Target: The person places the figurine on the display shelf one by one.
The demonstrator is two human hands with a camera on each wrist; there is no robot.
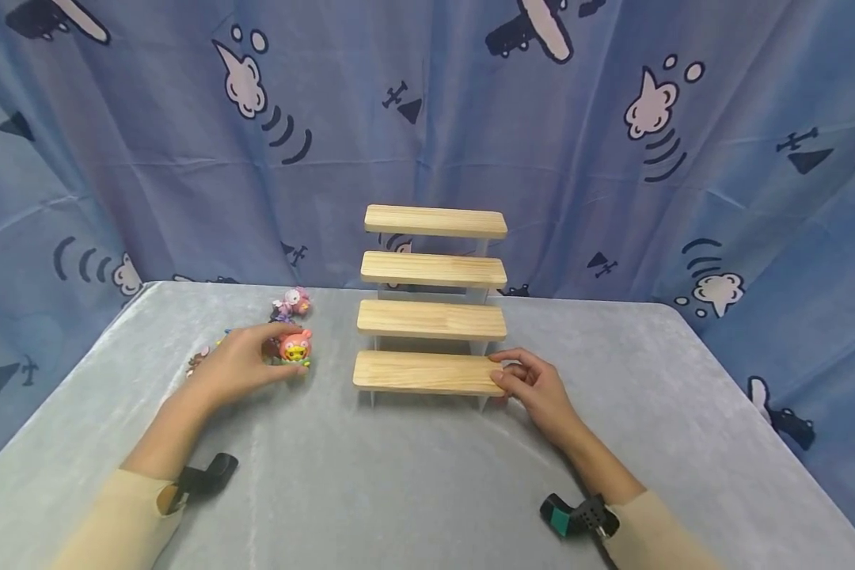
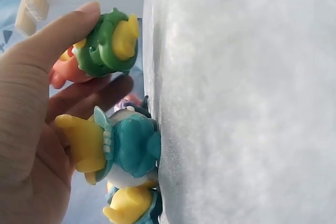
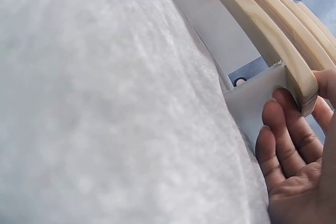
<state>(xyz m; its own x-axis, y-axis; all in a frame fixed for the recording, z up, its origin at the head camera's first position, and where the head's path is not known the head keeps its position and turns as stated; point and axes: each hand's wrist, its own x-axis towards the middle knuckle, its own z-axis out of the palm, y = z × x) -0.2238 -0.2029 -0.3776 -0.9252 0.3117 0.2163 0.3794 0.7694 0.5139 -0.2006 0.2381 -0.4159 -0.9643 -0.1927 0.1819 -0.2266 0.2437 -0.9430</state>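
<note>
My left hand (image 1: 238, 368) pinches a small toy figurine (image 1: 296, 348) with a pink hood and yellow face. In the left wrist view, its green lower body shows between thumb and fingers, close to the tabletop; whether it touches the cloth I cannot tell. Beside that hand stand a yellow, teal and white figurine (image 2: 134, 142) and a yellow and blue one (image 2: 131, 203). Over at the stepped display stand (image 1: 427, 372), my right hand (image 1: 537, 392) grips the right end of the lowest wooden board. Its other fingers curl beside the clear support (image 3: 257, 95) under the board.
Behind the left hand sits a pink and purple figurine (image 1: 295, 301), and a brown one (image 1: 197, 360) is partly hidden by the wrist. Several wooden boards rise stepwise toward the patterned blue curtain (image 1: 427, 119). A pale grey cloth (image 1: 399, 483) covers the table.
</note>
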